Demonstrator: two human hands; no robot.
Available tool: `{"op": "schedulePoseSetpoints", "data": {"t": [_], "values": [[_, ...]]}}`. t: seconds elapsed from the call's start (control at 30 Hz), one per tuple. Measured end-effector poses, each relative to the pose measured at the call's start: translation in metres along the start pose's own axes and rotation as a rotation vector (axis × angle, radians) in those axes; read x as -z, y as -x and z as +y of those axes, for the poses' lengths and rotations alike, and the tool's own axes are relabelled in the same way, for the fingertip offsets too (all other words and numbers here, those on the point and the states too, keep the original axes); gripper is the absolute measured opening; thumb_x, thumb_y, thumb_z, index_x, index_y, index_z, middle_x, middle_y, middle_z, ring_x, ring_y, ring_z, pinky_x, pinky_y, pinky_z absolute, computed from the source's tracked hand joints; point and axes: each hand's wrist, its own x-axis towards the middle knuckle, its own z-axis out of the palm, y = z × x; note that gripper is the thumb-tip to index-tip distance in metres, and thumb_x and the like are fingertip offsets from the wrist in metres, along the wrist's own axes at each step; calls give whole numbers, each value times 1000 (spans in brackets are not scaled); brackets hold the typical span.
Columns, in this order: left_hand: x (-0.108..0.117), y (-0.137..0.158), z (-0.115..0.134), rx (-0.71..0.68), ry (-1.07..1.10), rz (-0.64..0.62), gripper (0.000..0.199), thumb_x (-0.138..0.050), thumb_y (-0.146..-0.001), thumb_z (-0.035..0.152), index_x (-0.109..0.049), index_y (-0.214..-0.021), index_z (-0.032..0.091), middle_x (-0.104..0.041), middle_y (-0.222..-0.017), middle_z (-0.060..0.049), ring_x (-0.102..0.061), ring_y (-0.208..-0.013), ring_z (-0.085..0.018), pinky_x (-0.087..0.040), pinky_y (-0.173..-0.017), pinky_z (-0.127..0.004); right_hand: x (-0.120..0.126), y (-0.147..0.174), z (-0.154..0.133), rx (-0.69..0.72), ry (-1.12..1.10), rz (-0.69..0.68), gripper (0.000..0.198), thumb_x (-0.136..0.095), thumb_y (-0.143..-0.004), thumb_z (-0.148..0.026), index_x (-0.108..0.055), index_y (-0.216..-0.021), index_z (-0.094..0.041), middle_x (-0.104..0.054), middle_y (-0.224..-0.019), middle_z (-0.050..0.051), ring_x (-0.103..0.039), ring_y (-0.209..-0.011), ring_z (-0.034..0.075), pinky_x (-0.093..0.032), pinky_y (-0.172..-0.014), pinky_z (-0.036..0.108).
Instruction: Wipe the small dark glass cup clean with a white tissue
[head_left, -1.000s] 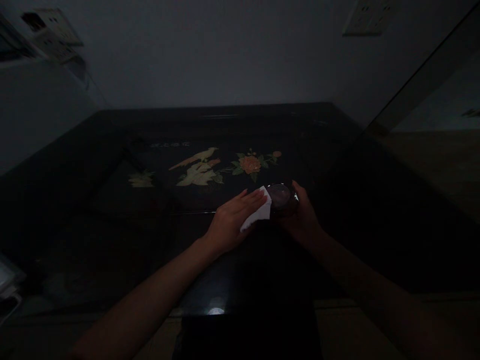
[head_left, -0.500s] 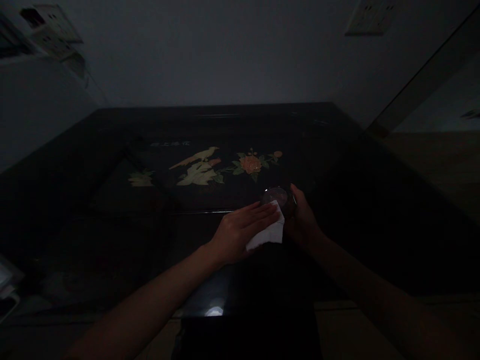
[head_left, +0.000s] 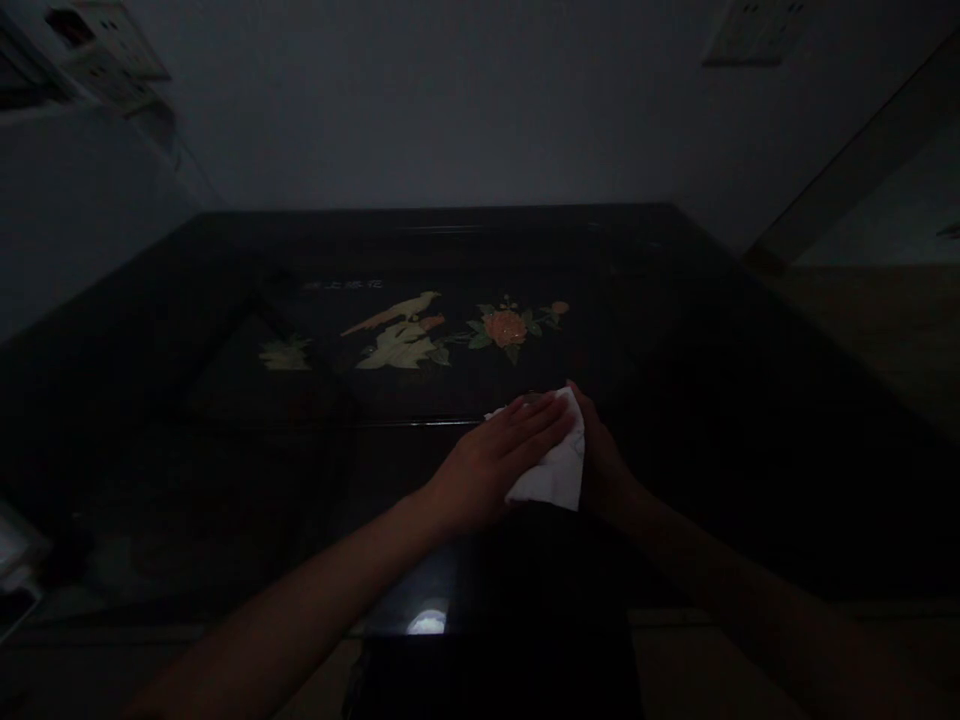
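My left hand (head_left: 499, 455) lies with its fingers stretched together over a white tissue (head_left: 559, 475), pressing it down onto a round, shiny-rimmed object. That object is almost wholly covered by the tissue and fingers, and its kind cannot be told. On its right side my right hand (head_left: 604, 460) is wrapped around it, fingers mostly hidden in the dark behind the tissue. Both hands are above the near middle of a dark, glossy tabletop (head_left: 420, 480).
A bird and rock picture (head_left: 401, 330) and an orange flower (head_left: 505, 328) decorate the tabletop. Behind rises a pale wall (head_left: 450, 110) with power sockets (head_left: 757, 30) at upper right and more at upper left. A whitish item (head_left: 15, 550) stands at the left edge.
The tissue and my left hand have slid slightly right and up over the round object, covering its top, which showed before. My right hand still holds its side.
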Motion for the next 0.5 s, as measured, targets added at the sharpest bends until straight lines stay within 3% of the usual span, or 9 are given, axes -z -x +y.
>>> {"op": "schedulePoseSetpoints", "data": {"t": [0.13,0.27,0.5], "values": [[0,-1,0,77,84,-5,67,-41,-93,20,-11,-152,20,-26,-157,-13,-20,-147,-23,-24,-118,-47,2,1,3,112,99,54,37,-70,-66,-58,-70,-79,-23,-73,-79,2,-67,-93,25,-52,-79,34],[0,-1,-3,113,144,42,60,-35,-95,19,-16,-152,20,-26,-157,-15,-20,-147,-23,-23,-118,-49,3,3,4,193,207,126,33,-70,-68,-54,-72,-83,-25,-74,-84,0,-66,-94,22,-49,-78,31],[0,-1,-9,122,223,193,58,-31,-96,51,-38,-143,17,-47,-143,-17,-42,-136,-25,-36,-112,-45,-2,3,10,108,101,22,37,-68,-69,-58,-70,-77,-22,-70,-71,-3,-65,-71,16,-49,-69,28]]}}
